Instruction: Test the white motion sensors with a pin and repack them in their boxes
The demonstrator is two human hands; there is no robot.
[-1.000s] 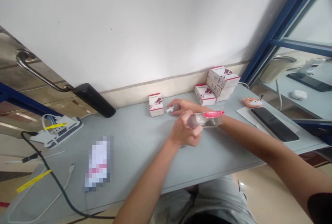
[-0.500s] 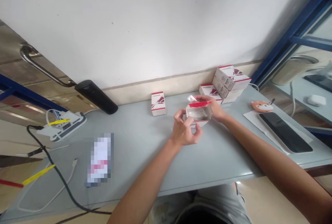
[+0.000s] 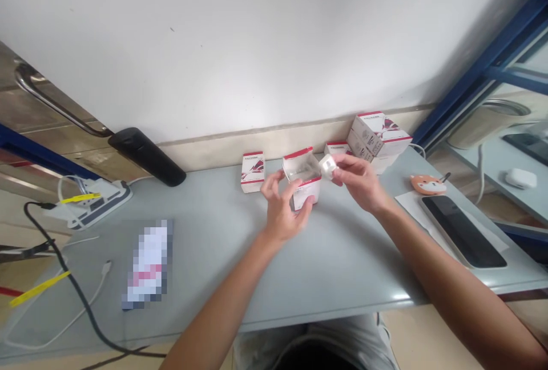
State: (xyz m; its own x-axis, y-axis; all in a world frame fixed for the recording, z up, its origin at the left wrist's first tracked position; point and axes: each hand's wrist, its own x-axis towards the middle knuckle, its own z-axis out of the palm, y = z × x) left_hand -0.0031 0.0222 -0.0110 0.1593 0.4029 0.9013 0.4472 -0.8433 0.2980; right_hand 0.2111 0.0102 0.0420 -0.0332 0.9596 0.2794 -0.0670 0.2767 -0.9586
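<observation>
Red-and-white carton (image 3: pixel 306 192): I am gripping it over the grey table (image 3: pixel 342 261) with my left hand (image 3: pixel 280 210).
White item (image 3: pixel 327 165): my right hand (image 3: pixel 358 180) is pinching it beside the carton's uncovered mouth.

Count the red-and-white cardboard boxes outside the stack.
3: a lone box near the white wall; an open box held in the left hand; a partly hidden box left of the stack. More may be hidden.

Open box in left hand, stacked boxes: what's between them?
Head view: a small white piece held by the right hand, and behind them a single box beside the stacked boxes.
</observation>
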